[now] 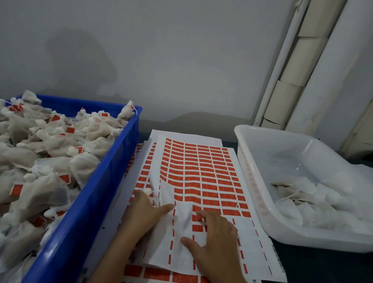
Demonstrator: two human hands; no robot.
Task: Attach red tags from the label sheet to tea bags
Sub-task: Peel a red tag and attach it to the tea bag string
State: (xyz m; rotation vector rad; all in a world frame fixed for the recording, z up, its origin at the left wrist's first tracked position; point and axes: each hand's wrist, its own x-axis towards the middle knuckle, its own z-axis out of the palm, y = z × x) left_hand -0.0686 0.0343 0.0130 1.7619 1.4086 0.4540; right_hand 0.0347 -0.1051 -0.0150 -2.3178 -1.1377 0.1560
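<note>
Where the white label sheet of red rectangular tags (200, 176) lies between blue plastic crate (91, 201) and translucent white tub (257, 169), left hand (144, 214) apparently pinches a white mesh tea bag (165, 197); right hand (215, 239) rests flat, fingers spread, on the sheet.

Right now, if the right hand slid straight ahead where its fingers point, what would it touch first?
Probably the tea bag lying on the label sheet; the right hand points up-left toward it, fingertips nearly there.

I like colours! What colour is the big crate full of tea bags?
Blue. The crate shows best in the head view, on the left.
</note>
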